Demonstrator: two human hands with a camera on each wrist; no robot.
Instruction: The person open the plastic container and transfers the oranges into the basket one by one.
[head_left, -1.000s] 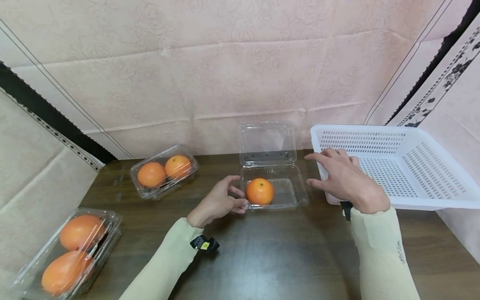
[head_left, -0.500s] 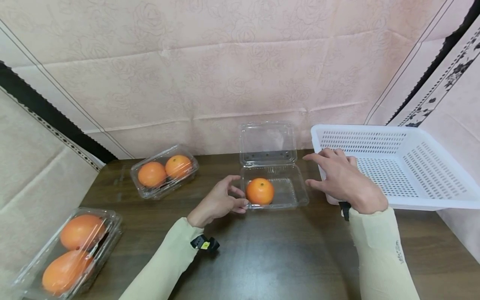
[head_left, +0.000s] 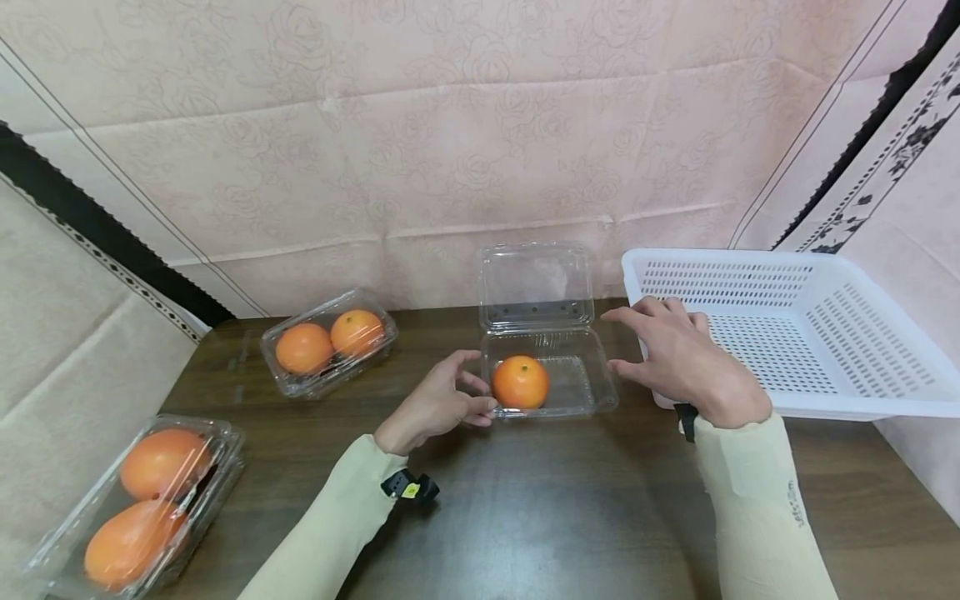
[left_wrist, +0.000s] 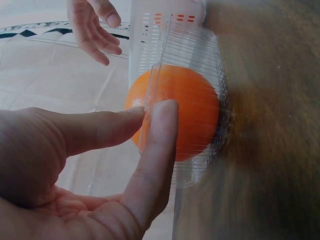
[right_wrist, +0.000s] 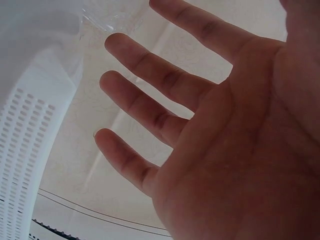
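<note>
A clear plastic clamshell box stands with its lid raised at the back. Inside its left half sits one orange; the right half holds nothing. My left hand pinches the box's rim at the front left corner, and the left wrist view shows thumb and fingertip meeting at that rim in front of the orange. Off the box's right side, my right hand hovers by the left edge of the white basket. Its fingers are spread and hold nothing in the right wrist view.
Two more clear boxes, each with two oranges, lie to the left: a closed box at the back and a closed box nearer. Behind the dark wooden table hangs a pale patterned cloth.
My right hand has drifted slightly left, closer to the clamshell box. The left hand, the box and the orange stay where they were.
</note>
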